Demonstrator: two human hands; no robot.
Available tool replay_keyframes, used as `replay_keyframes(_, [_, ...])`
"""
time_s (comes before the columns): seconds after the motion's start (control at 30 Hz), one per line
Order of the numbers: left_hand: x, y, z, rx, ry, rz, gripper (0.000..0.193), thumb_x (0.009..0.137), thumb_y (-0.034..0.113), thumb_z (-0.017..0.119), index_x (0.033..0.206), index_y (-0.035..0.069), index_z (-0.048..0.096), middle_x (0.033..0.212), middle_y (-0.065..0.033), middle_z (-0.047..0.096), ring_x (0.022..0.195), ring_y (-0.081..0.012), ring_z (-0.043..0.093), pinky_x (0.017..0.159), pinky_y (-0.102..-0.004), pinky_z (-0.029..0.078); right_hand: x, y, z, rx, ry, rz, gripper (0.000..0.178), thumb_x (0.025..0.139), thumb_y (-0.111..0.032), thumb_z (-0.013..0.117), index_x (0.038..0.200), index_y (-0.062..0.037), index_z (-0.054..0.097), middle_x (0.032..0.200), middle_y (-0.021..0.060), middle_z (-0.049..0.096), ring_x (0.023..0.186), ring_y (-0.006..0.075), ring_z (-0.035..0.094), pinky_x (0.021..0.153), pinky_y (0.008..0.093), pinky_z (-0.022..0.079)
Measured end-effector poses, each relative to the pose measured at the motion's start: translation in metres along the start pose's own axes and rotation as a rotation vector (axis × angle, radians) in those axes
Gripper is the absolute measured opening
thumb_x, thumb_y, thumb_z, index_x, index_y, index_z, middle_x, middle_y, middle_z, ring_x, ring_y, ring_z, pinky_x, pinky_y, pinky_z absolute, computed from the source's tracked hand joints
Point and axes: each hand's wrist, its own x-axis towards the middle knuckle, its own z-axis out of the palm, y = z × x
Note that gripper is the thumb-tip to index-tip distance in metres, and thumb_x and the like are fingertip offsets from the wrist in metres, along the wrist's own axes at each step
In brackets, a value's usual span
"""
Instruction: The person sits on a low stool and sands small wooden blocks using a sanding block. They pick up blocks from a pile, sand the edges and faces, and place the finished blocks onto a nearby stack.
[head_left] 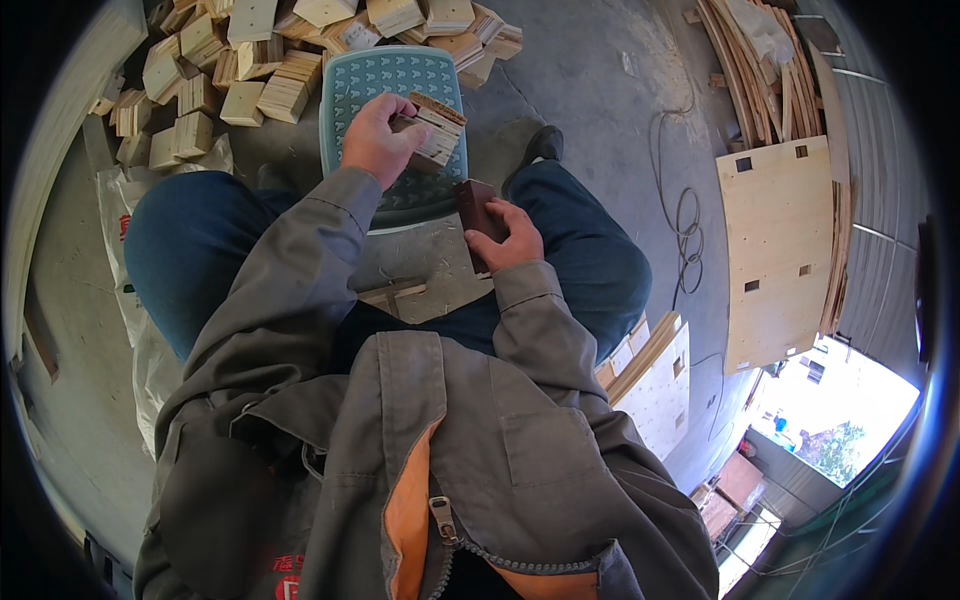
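Grey concrete floor [600,110], bearing a heap of pale plywood blocks [285,85]. One teal plastic stool [372,78]. Above its right side: one layered plywood block [438,142], pinched between thumb and fingers of the left hand [380,138]; contact with the stool cannot be told. One dark red-brown rectangular block [473,212], clasped in the half-curled right hand [515,240]: just rightward and on the near side of the plywood piece, long axis fore-and-aft.

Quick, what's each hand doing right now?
Left hand: closed, holding a layered wooden block.
Right hand: closed, holding a dark reddish-brown block.
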Motion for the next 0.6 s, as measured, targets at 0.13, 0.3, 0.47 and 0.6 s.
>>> replay_keyframes(0.13, [0.0007,-0.0029,0.0002,0.003,-0.002,0.015,0.033,0.088,0.017,0.085,0.109,0.000,0.066,0.101,-0.0083,0.068,0.091,-0.0158,0.062,0.085,-0.0326,0.053,0.0002,0.0029,0.0010,-0.008,0.005,-0.011,0.063,0.075,-0.028,0.089,0.127,0.0008,0.070,0.142,0.0231,0.063,0.131,0.0379,0.061,0.112,0.0432,0.049])
replay_keyframes(0.3, [0.0012,-0.0051,0.0013,0.010,0.008,0.014,0.033,0.087,0.017,0.085,0.108,0.000,0.065,0.100,-0.0078,0.067,0.091,-0.0158,0.062,0.085,-0.0322,0.053,0.0003,0.0026,0.0011,-0.002,0.002,-0.011,0.062,0.076,-0.028,0.089,0.127,0.0010,0.070,0.141,0.0226,0.064,0.130,0.0379,0.062,0.112,0.0430,0.049])
replay_keyframes(0.47, [0.0007,-0.0026,0.0018,0.005,0.010,0.009,0.033,0.087,0.017,0.086,0.108,0.000,0.065,0.100,-0.0077,0.067,0.091,-0.0159,0.061,0.085,-0.0323,0.053,0.0006,0.0037,0.0006,-0.006,0.002,-0.012,0.062,0.076,-0.028,0.089,0.127,0.0012,0.070,0.141,0.0225,0.064,0.130,0.0378,0.062,0.111,0.0430,0.050])
replay_keyframes(0.6, [-0.0002,-0.0012,0.0010,0.004,0.011,0.009,0.033,0.087,0.017,0.086,0.107,0.000,0.065,0.100,-0.0079,0.066,0.091,-0.0161,0.061,0.085,-0.0327,0.053,0.0007,0.0020,0.0008,0.001,0.004,-0.012,0.062,0.075,-0.027,0.089,0.127,0.0012,0.070,0.141,0.0228,0.064,0.130,0.0378,0.062,0.111,0.0430,0.050])
